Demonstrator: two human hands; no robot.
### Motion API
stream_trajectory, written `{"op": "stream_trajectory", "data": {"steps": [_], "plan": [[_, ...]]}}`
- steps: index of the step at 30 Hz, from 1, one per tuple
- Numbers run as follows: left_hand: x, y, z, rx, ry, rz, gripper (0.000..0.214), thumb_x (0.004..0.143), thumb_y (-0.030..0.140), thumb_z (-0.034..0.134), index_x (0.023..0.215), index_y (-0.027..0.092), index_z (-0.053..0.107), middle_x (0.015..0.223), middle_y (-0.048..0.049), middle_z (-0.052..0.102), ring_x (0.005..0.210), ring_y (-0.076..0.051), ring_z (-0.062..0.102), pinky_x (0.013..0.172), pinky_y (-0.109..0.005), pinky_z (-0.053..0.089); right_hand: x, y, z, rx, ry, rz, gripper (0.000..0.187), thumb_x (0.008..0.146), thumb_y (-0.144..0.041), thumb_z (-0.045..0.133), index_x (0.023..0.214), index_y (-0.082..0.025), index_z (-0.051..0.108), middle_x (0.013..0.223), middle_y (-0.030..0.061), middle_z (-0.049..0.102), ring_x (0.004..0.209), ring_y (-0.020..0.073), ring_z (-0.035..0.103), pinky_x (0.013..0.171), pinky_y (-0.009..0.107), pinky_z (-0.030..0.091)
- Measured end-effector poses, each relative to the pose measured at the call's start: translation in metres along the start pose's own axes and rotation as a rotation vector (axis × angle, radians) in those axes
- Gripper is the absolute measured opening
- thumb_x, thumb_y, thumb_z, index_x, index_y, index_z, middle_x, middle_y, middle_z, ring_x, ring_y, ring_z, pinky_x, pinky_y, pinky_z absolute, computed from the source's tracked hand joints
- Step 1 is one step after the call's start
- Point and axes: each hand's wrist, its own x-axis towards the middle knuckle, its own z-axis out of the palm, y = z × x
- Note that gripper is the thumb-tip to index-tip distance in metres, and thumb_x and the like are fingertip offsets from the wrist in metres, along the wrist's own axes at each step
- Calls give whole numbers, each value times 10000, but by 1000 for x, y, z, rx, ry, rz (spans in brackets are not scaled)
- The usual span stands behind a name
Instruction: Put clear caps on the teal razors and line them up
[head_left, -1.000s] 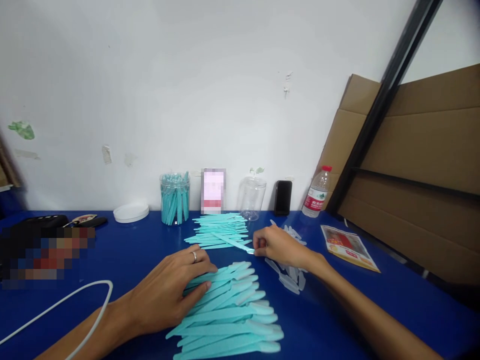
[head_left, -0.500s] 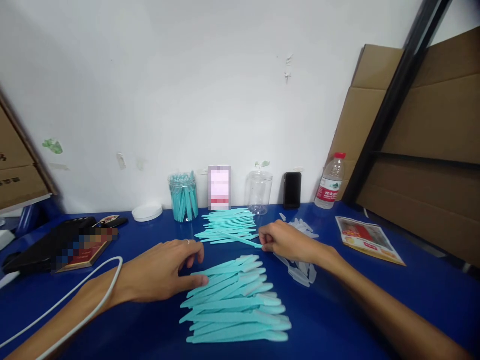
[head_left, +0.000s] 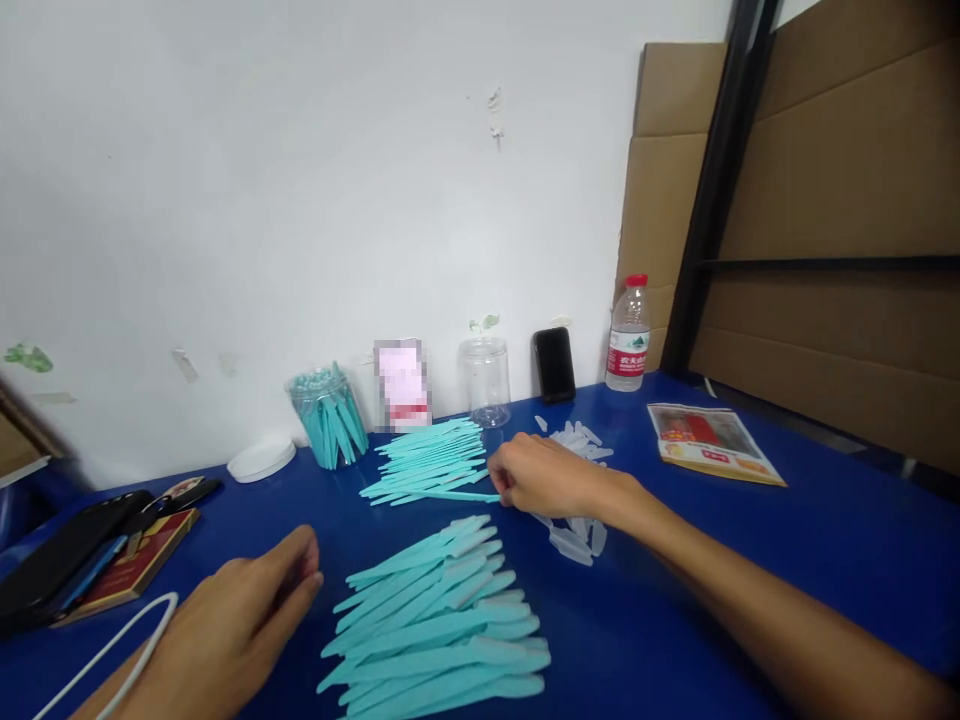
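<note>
A near heap of teal sticks with clear caps (head_left: 442,620) lies on the blue table (head_left: 750,560). My left hand (head_left: 240,610) rests just left of it, fingers loosely together, holding nothing that I can see. My right hand (head_left: 536,475) pinches the end of one teal stick (head_left: 457,495) at the edge of the far pile of bare teal sticks (head_left: 431,460). Under and behind that hand lie loose clear caps (head_left: 574,535). A clear jar full of teal sticks (head_left: 328,416) stands at the wall.
An empty clear jar (head_left: 485,380), a dark phone (head_left: 553,365), a water bottle (head_left: 627,335) and a white lid (head_left: 261,460) line the wall. A printed packet (head_left: 709,443) lies right. Dark items (head_left: 82,560) and a white cable (head_left: 112,650) sit left. Cardboard sheets (head_left: 832,220) lean at right.
My left hand has slid left off the near heap of capped sticks. My right hand keeps its pinch on the stick by the far pile. The camera has turned.
</note>
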Motion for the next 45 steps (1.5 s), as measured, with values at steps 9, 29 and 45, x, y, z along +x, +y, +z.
{"op": "stream_trajectory", "data": {"steps": [9, 29, 45], "plan": [[-16, 44, 8, 342, -193, -198, 251, 940, 248, 228, 1014, 215, 466, 759, -65, 670, 723, -288, 687, 603, -339, 417, 2, -2, 9, -106, -8, -32, 137, 661, -75, 546, 685, -186, 623, 694, 41, 642, 591, 157, 558, 504, 254, 271], [0, 70, 10, 224, -182, -207, 136, 925, 208, 235, 922, 244, 366, 628, -15, 592, 600, -282, 641, 555, -302, 309, 2, -3, 4, -177, -55, -9, 271, 686, -31, 517, 856, -170, 677, 863, 96, 675, 719, 212, 623, 527, 257, 307], [33, 55, -8, 487, 317, 394, 385, 983, 337, 405, 1349, 216, 407, 1329, -125, 526, 1210, -317, 479, 954, -447, 402, -4, -18, -4, -191, 260, -147, 168, 872, -122, 479, 910, -171, 635, 855, 77, 670, 729, 186, 586, 571, 284, 245]]}}
